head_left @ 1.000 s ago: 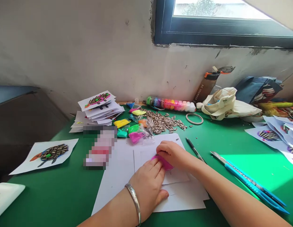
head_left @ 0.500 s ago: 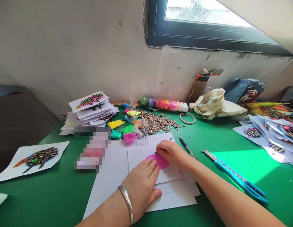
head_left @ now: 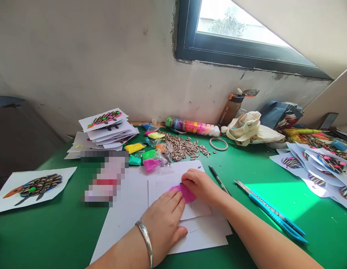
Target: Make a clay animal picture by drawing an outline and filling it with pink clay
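We cannot tell what the curled fingers of the right hand [head_left: 200,186] hide at the pink clay [head_left: 187,194], whose near left part lies under the left hand [head_left: 162,223]. Coarse pixels mask an item [head_left: 105,181] on the counter [head_left: 61,231] (we make out only pinks and a red band). The right edge cuts off the spread of pictures [head_left: 324,164].

Brown bottle [head_left: 228,111]: "BE YOUNGER" printed along side.

Craft table, sunflower seeds [head_left: 184,147], modelling clay [head_left: 152,163], seed pictures [head_left: 40,186]
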A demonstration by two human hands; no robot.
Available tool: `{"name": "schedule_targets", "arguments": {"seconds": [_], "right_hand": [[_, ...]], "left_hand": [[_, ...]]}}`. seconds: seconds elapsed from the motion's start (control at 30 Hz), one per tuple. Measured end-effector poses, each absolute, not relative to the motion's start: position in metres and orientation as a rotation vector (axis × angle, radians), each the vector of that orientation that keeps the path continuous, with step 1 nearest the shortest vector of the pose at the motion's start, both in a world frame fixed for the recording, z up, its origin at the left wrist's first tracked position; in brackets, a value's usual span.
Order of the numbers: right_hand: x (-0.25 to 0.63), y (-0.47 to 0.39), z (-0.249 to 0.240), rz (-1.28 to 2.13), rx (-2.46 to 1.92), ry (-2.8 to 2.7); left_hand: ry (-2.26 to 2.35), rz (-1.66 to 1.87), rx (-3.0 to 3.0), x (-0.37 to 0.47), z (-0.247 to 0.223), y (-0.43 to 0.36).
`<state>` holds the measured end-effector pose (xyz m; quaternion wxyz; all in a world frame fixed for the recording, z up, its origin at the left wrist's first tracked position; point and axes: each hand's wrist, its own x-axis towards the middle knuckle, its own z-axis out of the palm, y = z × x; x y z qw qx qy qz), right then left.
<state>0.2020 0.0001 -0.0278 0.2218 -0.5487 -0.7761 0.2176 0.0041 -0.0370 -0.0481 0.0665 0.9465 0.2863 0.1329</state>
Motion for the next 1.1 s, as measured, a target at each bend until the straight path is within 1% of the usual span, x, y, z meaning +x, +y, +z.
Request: {"name": "schedule_targets", "arguments": {"seconds": [0.47, 0.9, 1.1], "right_hand": [[0.1997, 0.0054, -0.0266, 0.638, -1.427, -2.229], [0.2017, 0.0035, -0.0223, 0.658, -1.476, -2.209], [0.2068, 0.0014, -0.0251, 0.610, -1.502, -2.214]], "left_hand": [[0.853, 0.422, 2.850, 0.0047, -0.0507, -0.0349], [0.849, 0.391, 2.862, 0.0039, -0.0472, -0.0363], [0.849, 0.390, 2.866, 0.0038, -0.0472, -0.0375]]}}
